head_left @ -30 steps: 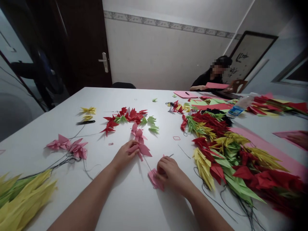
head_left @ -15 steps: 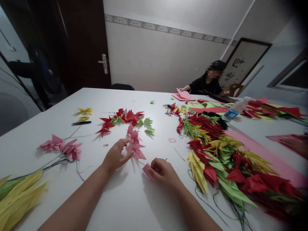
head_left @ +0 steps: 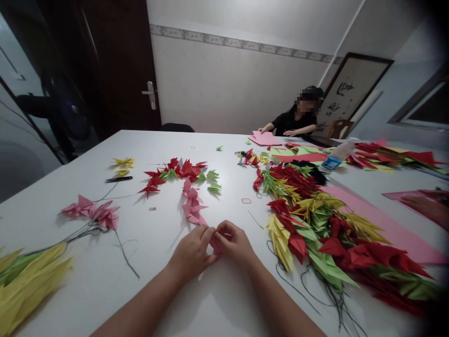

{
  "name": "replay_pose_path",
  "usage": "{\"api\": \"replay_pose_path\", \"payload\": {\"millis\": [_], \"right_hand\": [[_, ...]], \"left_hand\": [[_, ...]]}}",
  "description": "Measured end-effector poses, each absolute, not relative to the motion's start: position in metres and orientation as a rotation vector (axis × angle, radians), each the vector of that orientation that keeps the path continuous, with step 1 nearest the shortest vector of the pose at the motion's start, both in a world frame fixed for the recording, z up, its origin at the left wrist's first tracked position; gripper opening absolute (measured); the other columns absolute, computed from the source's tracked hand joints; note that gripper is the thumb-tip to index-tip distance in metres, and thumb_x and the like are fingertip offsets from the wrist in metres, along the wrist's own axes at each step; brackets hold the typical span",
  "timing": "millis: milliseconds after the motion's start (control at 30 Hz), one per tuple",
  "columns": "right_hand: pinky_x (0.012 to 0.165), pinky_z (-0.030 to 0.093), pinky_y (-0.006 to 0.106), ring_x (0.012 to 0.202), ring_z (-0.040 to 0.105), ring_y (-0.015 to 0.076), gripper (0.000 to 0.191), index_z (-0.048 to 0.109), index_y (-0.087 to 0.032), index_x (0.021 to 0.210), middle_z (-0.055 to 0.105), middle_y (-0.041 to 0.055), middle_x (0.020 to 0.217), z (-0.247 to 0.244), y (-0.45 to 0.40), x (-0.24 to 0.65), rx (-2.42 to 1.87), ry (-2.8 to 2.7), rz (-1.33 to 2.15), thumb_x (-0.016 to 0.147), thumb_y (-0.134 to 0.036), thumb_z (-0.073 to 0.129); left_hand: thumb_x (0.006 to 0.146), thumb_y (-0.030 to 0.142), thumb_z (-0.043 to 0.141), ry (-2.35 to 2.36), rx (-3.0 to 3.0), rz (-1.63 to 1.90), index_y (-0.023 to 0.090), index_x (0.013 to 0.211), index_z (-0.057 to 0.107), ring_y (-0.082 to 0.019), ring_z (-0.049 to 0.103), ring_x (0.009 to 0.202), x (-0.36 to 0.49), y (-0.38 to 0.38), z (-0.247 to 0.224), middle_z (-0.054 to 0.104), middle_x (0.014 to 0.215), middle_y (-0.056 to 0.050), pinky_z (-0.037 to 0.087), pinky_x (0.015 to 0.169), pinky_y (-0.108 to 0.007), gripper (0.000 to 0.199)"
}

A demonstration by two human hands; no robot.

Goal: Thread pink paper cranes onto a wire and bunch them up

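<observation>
In front of me both hands meet over a small pink folded paper piece (head_left: 216,246), mostly covered by fingers. My right hand (head_left: 235,243) pinches it from the right. My left hand (head_left: 191,248) is closed on it from the left, thumb and fingertips against the paper. Just beyond my fingers lies a row of pink paper cranes (head_left: 192,206), close to my left fingertips. Further off, red paper cranes (head_left: 187,168) and green ones (head_left: 213,188) sit in a loose arc. Whether a needle or thread is in my fingers is hidden.
At left lie pink cranes (head_left: 84,208) with dark threads, a black-handled cutter (head_left: 119,179) and yellow cranes (head_left: 123,162). Strings of red, green and yellow cranes (head_left: 312,215) fill the right. A water bottle (head_left: 333,161), a co-worker (head_left: 298,117) and another person's hand (head_left: 426,208) are beyond.
My left hand has moved from the pink crane row toward me and right, onto the pink piece in my right hand. The co-worker's second hand has come to the pink paper.
</observation>
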State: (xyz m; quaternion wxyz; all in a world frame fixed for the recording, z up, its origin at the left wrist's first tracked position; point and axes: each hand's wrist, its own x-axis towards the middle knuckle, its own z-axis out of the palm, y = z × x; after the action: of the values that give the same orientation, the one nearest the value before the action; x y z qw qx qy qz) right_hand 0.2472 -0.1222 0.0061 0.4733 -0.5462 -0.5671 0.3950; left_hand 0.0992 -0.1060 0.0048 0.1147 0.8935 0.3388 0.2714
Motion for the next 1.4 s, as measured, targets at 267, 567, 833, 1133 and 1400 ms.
{"api": "replay_pose_path", "payload": {"millis": [267, 567, 833, 1133, 1400], "right_hand": [[0.058, 0.043, 0.025, 0.061, 0.052, 0.0120, 0.028, 0.051, -0.019, 0.075, 0.053, -0.0013, 0.066, 0.003, -0.120, 0.250, -1.156, -1.327, 1.152, 0.075, -0.047, 0.053], [0.060, 0.042, 0.025, 0.059, 0.051, 0.0113, 0.029, 0.046, -0.021, 0.102, 0.054, -0.0018, 0.067, 0.005, -0.123, 0.254, -1.311, -1.592, 0.931, 0.078, -0.035, 0.052], [0.055, 0.037, 0.023, 0.058, 0.050, 0.0121, 0.024, 0.049, -0.021, 0.101, 0.058, -0.0013, 0.067, 0.014, -0.125, 0.257, -1.561, -1.799, 0.700, 0.081, -0.034, 0.047], [0.057, 0.033, 0.023, 0.059, 0.047, 0.0119, 0.011, 0.053, -0.021, 0.081, 0.055, -0.0014, 0.066, 0.027, -0.135, 0.258, -1.576, -1.997, 0.554, 0.075, -0.015, 0.046], [0.054, 0.032, 0.022, 0.057, 0.046, 0.0114, 0.012, 0.053, -0.022, 0.082, 0.054, -0.0019, 0.063, 0.041, -0.146, 0.261, -1.573, -1.936, 0.587, 0.077, -0.017, 0.042]], "left_hand": [[0.085, 0.026, 0.041, 0.919, 2.553, 1.042, 0.018, 0.098, 0.055, -0.019, 0.060, 0.082, 0.093, -0.098, -0.004, 0.064, 0.090, -0.008, 0.048, 0.073, -0.031, 0.021], [0.085, 0.031, 0.041, 1.225, 2.134, 1.152, 0.020, 0.083, 0.057, -0.013, 0.059, 0.065, 0.089, -0.092, 0.001, 0.064, 0.076, -0.002, 0.046, 0.063, -0.025, 0.020], [0.083, 0.028, 0.045, 1.215, 2.158, 1.350, 0.019, 0.079, 0.057, -0.010, 0.057, 0.058, 0.089, -0.091, 0.000, 0.063, 0.069, 0.001, 0.045, 0.059, -0.021, 0.016], [0.084, 0.021, 0.044, 1.152, 2.640, 1.480, 0.018, 0.084, 0.060, -0.012, 0.061, 0.060, 0.089, -0.089, -0.003, 0.066, 0.067, 0.000, 0.046, 0.059, -0.022, 0.016], [0.085, 0.021, 0.041, 1.219, 2.717, 1.491, 0.018, 0.079, 0.057, -0.010, 0.060, 0.056, 0.090, -0.086, -0.004, 0.064, 0.064, 0.001, 0.043, 0.052, -0.019, 0.017]]}}
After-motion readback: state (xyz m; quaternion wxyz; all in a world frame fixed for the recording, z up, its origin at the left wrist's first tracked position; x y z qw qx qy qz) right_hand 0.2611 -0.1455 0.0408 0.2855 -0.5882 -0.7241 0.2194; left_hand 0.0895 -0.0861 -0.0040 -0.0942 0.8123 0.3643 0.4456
